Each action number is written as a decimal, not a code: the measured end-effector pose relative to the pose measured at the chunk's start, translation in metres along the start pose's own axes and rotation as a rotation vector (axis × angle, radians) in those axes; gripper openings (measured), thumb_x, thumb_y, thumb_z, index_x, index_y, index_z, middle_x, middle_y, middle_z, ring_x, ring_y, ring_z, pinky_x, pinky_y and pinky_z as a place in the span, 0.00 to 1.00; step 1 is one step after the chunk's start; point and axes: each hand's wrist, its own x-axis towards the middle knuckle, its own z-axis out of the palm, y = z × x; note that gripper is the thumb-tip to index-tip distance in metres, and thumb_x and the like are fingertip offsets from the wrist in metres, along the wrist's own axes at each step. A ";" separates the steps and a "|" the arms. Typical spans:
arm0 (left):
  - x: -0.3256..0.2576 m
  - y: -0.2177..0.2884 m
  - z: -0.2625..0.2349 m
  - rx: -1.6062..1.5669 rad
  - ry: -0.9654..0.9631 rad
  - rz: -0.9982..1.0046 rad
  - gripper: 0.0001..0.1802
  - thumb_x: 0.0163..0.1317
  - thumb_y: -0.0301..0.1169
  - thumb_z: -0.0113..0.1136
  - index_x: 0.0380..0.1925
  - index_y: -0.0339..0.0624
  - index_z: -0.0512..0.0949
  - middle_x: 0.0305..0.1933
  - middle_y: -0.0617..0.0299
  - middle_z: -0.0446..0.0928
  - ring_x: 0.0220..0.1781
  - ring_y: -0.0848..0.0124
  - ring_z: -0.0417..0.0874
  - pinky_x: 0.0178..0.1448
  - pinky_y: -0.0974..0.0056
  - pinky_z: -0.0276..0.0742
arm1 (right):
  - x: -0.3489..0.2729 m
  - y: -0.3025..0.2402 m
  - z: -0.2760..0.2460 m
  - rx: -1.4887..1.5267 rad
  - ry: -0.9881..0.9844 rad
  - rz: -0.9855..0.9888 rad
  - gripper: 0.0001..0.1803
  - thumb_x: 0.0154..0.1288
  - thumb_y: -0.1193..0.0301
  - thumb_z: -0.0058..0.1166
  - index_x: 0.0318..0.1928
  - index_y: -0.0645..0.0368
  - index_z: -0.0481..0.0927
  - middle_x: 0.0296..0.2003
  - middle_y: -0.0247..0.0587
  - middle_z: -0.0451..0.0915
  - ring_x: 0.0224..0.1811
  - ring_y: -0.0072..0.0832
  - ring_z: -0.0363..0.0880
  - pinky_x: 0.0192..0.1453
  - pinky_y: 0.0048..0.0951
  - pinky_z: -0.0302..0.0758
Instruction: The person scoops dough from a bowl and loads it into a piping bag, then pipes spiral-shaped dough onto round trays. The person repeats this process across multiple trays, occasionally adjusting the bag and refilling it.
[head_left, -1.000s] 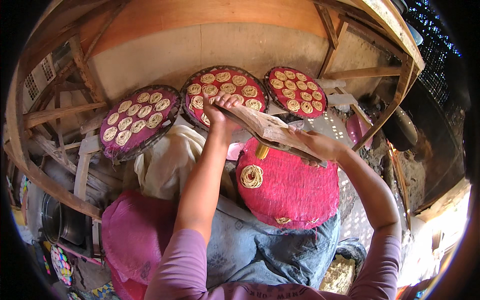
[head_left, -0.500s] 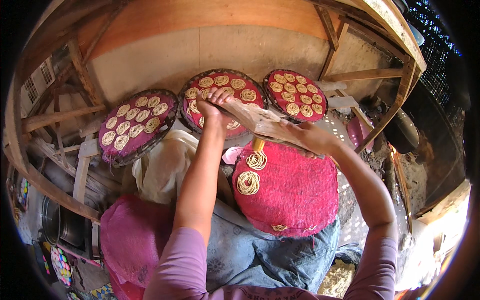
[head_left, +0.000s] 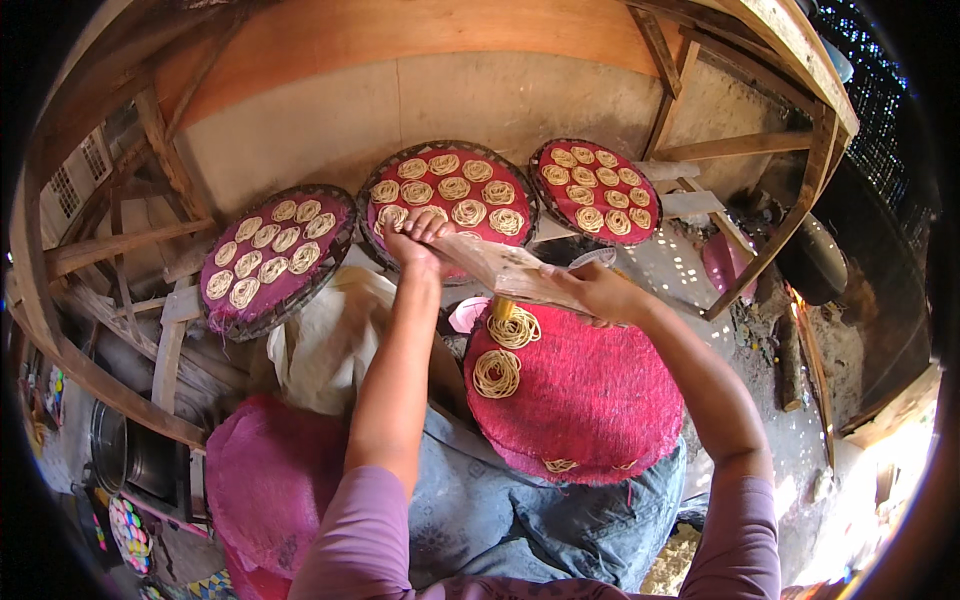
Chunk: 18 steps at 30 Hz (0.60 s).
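Note:
My left hand [head_left: 420, 238] is closed round the far-left end of a thick wooden press [head_left: 505, 268]. The other end is gripped by my right hand [head_left: 602, 290], its thumb along the top. Under the wood a short yellow tube [head_left: 503, 308] points down. Below it, a coil of pale dough strands [head_left: 516, 330] lies on a round tray covered in red cloth [head_left: 590, 390], which rests over my lap. A second dough coil [head_left: 497, 374] sits just nearer on the same cloth. A few strands show at the tray's near edge.
Three round trays stand against the wall, at left [head_left: 265, 300], middle [head_left: 420, 165] and right [head_left: 640, 222], each bearing several dough coils. A purple cloth [head_left: 270, 480] lies at my left. On the right, a dark pot [head_left: 815, 262] sits near a small fire [head_left: 797, 298] and firewood.
Both hands and the wooden press have come lower and nearer to the tray. The coil beneath the tube looks wider and fuller. My head view has shifted slightly.

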 end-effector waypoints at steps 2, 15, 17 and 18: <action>-0.012 0.010 0.018 0.108 0.124 0.073 0.29 0.63 0.60 0.36 0.09 0.57 0.56 0.08 0.75 0.49 0.11 0.77 0.49 0.24 0.69 0.53 | -0.001 -0.007 0.009 0.066 0.013 -0.074 0.42 0.63 0.32 0.43 0.36 0.66 0.80 0.16 0.37 0.71 0.18 0.26 0.73 0.20 0.28 0.70; -0.332 -0.040 0.053 1.697 -0.753 -0.448 0.29 0.60 0.39 0.63 0.59 0.41 0.70 0.61 0.49 0.71 0.66 0.55 0.67 0.71 0.53 0.59 | -0.099 0.019 0.022 0.023 0.073 -0.388 0.19 0.71 0.61 0.45 0.55 0.56 0.78 0.47 0.50 0.78 0.49 0.41 0.78 0.57 0.40 0.73; -0.366 -0.038 0.035 1.675 -0.728 -0.515 0.29 0.61 0.40 0.61 0.60 0.41 0.69 0.61 0.50 0.70 0.67 0.56 0.67 0.71 0.53 0.58 | -0.064 0.045 0.048 -0.246 0.254 -0.478 0.17 0.65 0.70 0.48 0.54 0.49 0.80 0.47 0.49 0.76 0.51 0.44 0.76 0.55 0.42 0.73; -0.378 -0.036 0.027 1.659 -0.697 -0.548 0.29 0.61 0.40 0.61 0.60 0.41 0.69 0.62 0.50 0.69 0.67 0.56 0.67 0.71 0.53 0.58 | -0.050 0.055 0.061 -0.336 0.330 -0.481 0.18 0.63 0.73 0.48 0.53 0.47 0.81 0.46 0.48 0.76 0.51 0.43 0.75 0.54 0.43 0.73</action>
